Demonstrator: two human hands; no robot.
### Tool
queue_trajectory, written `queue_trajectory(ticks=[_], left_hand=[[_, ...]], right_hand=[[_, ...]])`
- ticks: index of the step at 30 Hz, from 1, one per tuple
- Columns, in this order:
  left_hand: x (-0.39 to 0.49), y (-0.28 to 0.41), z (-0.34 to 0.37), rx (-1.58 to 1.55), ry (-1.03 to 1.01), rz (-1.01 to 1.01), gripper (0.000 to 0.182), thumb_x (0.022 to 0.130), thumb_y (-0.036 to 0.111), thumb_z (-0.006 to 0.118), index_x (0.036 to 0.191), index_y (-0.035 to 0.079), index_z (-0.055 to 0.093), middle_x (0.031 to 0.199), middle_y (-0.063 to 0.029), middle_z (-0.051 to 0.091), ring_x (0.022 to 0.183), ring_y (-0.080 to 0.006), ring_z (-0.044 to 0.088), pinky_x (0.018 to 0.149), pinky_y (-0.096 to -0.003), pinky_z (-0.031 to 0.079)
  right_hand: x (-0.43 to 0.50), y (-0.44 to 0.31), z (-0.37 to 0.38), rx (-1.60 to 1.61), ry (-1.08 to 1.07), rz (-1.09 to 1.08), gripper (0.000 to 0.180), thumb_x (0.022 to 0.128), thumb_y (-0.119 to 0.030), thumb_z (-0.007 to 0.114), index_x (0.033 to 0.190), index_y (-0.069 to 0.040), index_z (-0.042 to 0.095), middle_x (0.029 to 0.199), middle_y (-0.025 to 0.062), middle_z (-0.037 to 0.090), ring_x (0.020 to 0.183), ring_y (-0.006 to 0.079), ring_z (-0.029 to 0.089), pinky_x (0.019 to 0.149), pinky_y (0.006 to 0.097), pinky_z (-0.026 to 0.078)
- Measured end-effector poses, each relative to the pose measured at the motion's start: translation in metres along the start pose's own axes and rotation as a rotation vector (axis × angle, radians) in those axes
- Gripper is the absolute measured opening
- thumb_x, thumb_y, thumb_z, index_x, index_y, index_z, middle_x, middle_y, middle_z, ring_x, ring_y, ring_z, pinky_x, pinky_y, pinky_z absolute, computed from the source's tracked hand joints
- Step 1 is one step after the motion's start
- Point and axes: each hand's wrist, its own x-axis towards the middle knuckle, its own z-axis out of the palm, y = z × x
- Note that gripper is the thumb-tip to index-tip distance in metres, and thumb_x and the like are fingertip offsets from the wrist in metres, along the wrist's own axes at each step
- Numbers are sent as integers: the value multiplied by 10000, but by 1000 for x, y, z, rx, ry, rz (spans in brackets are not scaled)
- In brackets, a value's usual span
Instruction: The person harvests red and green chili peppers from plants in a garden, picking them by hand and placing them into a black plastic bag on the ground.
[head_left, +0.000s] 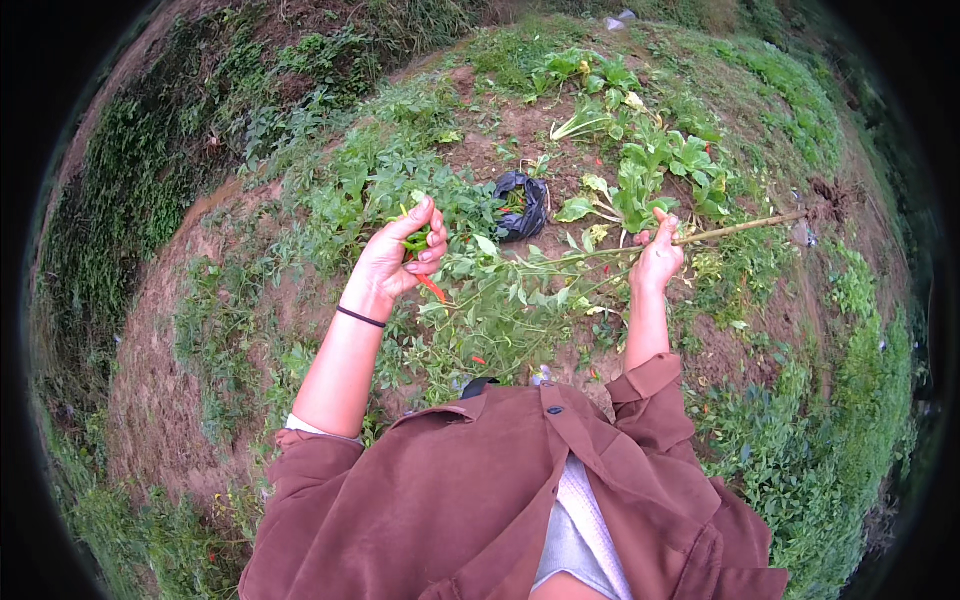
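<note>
My left hand (401, 251), with a dark band on its wrist, is closed around several green and red chili peppers (430, 286). One red pepper pokes out below the fingers. In my right hand (657, 253) is the stem of an uprooted chili plant (712, 234). Its thick stem and clumped roots (831, 201) point right, while the leafy branches (517, 300) spread left in front of my body. Between my hands, farther off on the soil, stands a black plastic bag (529, 214) with its mouth spread, green and red peppers (514, 201) inside.
Leafy green vegetables (637, 180) grow beyond the bag and towards the right. Low green plants (390, 176) cover the ground at left. A fallen red pepper (478, 361) shows near my body. Pale litter (616, 22) lies at the far edge, and dense bushes (135, 180) border the left.
</note>
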Motion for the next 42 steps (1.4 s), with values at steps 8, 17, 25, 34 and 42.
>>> queue_trajectory(ticks=[8, 17, 25, 34, 42], left_hand=[[-18, -96, -70, 330, 514, -228, 199, 779, 191, 652, 904, 35, 646, 612, 33, 513, 451, -55, 400, 361, -163, 233], [48, -104, -37, 1505, 696, 130, 299, 697, 263, 698, 907, 53, 669, 669, -72, 646, 585, -94, 595, 555, -250, 465], [58, -107, -48, 848, 489, -196, 132, 773, 171, 646, 824, 49, 655, 636, 3, 608, 411, -52, 388, 385, -215, 293], [49, -94, -60, 852, 344, -259, 50, 776, 124, 617, 782, 75, 611, 687, 10, 621, 465, -40, 449, 383, -200, 294], [16, -44, -101, 62, 205, -96, 92, 814, 144, 548, 826, 66, 501, 653, -3, 491, 433, -68, 376, 317, -161, 241]], right_hand=[[51, -15, -36, 241, 85, 13, 324, 892, -344, 508, 857, -24, 481, 612, -2, 362, 474, 89, 339, 453, 237, 355], [39, -30, -30, 423, 101, 27, 245, 912, -304, 477, 835, -77, 426, 583, -14, 318, 470, 97, 306, 457, 247, 317], [35, -42, -33, 431, 91, 23, 212, 920, -270, 465, 851, -74, 422, 584, -17, 317, 463, 91, 302, 451, 247, 313], [44, -39, -42, 388, 83, 12, 235, 917, -290, 472, 848, -69, 432, 587, -21, 316, 464, 89, 305, 443, 247, 296], [53, -20, -57, 323, 141, 63, 233, 928, -289, 448, 828, -78, 435, 575, -24, 317, 467, 89, 307, 442, 248, 294]])
